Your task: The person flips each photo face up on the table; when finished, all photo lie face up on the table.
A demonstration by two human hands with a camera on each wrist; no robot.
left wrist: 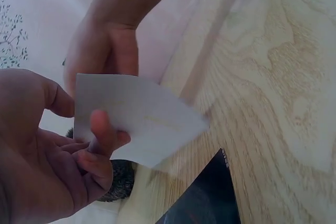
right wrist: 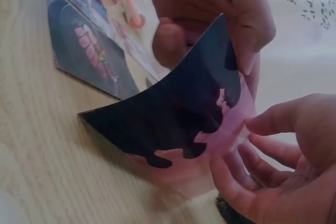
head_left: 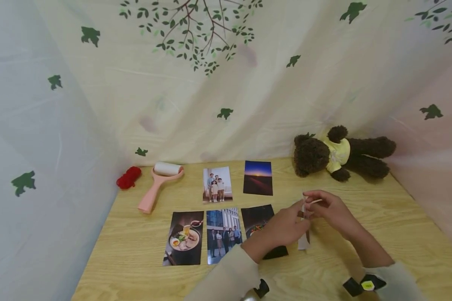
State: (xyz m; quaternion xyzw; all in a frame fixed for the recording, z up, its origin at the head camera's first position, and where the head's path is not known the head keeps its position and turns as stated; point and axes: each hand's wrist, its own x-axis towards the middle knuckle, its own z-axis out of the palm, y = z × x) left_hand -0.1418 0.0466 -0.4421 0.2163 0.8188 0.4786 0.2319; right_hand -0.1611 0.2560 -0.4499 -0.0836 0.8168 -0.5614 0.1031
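Observation:
Both hands hold one photo print (head_left: 304, 242), seen almost edge-on in the head view. Its white back (left wrist: 131, 114) faces the left wrist camera, while the right wrist view shows its bowed picture side (right wrist: 173, 103), with dark shapes against pink. My left hand (head_left: 284, 230) grips one edge of the print; my right hand (head_left: 333, 213) pinches another edge with thumb and fingers. Just left of the hands, a dark food photo (head_left: 276, 253) lies on the table, partly hidden by the left hand. Beside it are a group photo (head_left: 222, 230) and a ramen photo (head_left: 184, 238).
Behind these lie a family photo (head_left: 217, 186) and a sunset photo (head_left: 258, 177). A pink-handled lint roller (head_left: 154, 190) and a red yarn bundle (head_left: 129, 177) are at the back left. A brown teddy bear (head_left: 339, 152) lies at the back right, against the curtain (head_left: 181, 104).

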